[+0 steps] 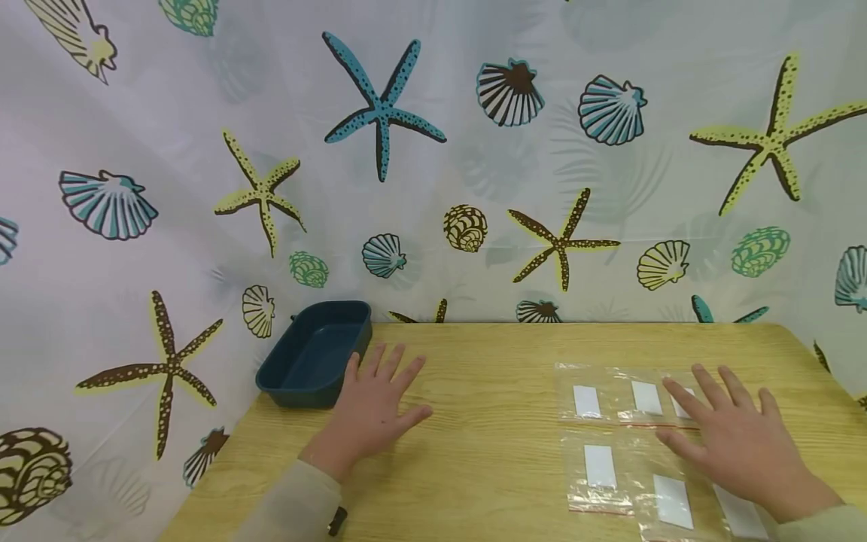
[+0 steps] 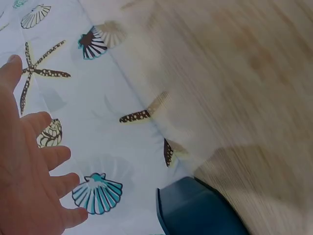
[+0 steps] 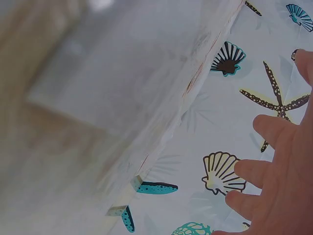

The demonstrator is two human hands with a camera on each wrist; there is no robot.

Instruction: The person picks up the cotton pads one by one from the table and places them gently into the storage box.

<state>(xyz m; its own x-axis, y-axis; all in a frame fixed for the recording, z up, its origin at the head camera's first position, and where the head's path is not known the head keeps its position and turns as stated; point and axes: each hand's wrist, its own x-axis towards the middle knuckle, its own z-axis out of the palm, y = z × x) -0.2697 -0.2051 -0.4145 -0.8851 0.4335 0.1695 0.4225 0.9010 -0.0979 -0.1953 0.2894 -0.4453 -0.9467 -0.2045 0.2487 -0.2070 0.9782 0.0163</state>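
My left hand [image 1: 379,410], fingers spread and holding nothing, is above the wooden table just right of a dark blue plastic bin [image 1: 318,361]. That bin's corner [image 2: 195,208] also shows at the bottom of the left wrist view. Over on the right, my right hand [image 1: 741,444] spreads its fingers above several clear zip bags with white paper slips inside. One bag [image 1: 599,470] lies left of that hand, another [image 1: 585,395] behind it. The hand partly covers some bags; whether it touches them I cannot tell. Up close, a bag's white slip [image 3: 117,63] fills much of the right wrist view.
A white curtain [image 1: 420,226] printed with starfish and shells hangs behind and beside the table [image 1: 488,452]. A small black object [image 1: 337,521] sits by the left sleeve at the front. Bare wood lies between the bin and the bags.
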